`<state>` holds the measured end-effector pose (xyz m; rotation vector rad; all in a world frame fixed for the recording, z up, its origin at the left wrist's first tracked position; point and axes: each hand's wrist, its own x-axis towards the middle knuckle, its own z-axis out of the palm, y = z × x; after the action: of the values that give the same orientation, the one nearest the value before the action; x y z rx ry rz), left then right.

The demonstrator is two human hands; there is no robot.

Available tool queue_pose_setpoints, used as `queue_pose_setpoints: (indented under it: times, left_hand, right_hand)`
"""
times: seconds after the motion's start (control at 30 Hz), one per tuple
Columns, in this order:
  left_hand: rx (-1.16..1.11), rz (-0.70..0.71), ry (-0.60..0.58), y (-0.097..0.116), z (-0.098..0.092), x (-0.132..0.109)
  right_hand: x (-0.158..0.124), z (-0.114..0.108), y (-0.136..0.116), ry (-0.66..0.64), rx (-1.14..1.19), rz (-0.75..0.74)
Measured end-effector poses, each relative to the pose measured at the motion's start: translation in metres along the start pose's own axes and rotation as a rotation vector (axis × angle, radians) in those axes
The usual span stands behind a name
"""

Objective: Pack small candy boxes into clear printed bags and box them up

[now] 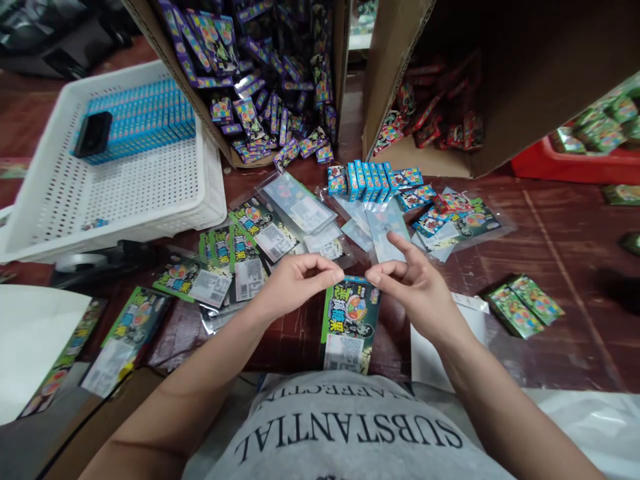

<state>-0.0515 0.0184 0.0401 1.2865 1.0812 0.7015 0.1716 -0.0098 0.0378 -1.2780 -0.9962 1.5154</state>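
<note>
A flat black and green printed packet (pixel 351 313) with a pale label lies in front of me, close to my shirt. At its upper left corner, my left hand (pixel 305 280) pinches the edge between thumb and fingertips. My right hand (pixel 413 283) pinches the upper right corner, with its index finger raised. A narrow blue strip shows along the top edge between the two hands; I cannot make out whether it is part of the packet or a small box in it. Just beyond the hands is a row of small blue boxes (pixel 369 181), beside clear plastic sleeves (pixel 387 230).
More printed packets (pixel 257 223) lie overlapped at left. A white basket (pixel 150 167) holds blue boxes and a black object. Cardboard cartons hold purple boxes (pixel 280 113) and red packs (pixel 425 123). Green boxes (pixel 523 303) sit at right, near a red tray (pixel 540 160).
</note>
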Motion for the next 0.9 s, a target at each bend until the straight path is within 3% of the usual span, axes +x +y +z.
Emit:
queue_pose_setpoints:
  times: [0.13, 0.27, 0.43, 0.57, 0.7, 0.83, 0.9]
  left_hand:
    - [-0.072, 0.048, -0.036, -0.011, 0.000, -0.003]
    - [-0.055, 0.068, -0.004, -0.012, 0.005, -0.001]
    - [-0.007, 0.032, -0.012, -0.004, 0.010, 0.002]
    - [-0.008, 0.025, -0.019, -0.004, 0.012, 0.000]
    - [-0.043, 0.034, 0.008, -0.009, 0.014, -0.003]
    - [-0.085, 0.084, -0.012, -0.016, 0.013, -0.006]
    - [-0.114, 0.107, -0.015, -0.021, 0.009, -0.010]
  right_hand:
    - [-0.007, -0.019, 0.001, -0.086, -0.112, -0.092]
    - [-0.001, -0.035, -0.017, -0.161, -0.418, -0.324]
    - [0.013, -0.026, -0.044, -0.439, -0.799, -0.418]
    - [0.017, -0.017, -0.041, -0.380, -0.986, -0.458]
    - [0.010, -0.017, -0.032, -0.283, -1.023, -0.539]
    - [0.008, -0.024, -0.024, -0.339, -1.113, -0.661]
    - [0.016, -0.027, -0.019, -0.409, -1.110, -0.633]
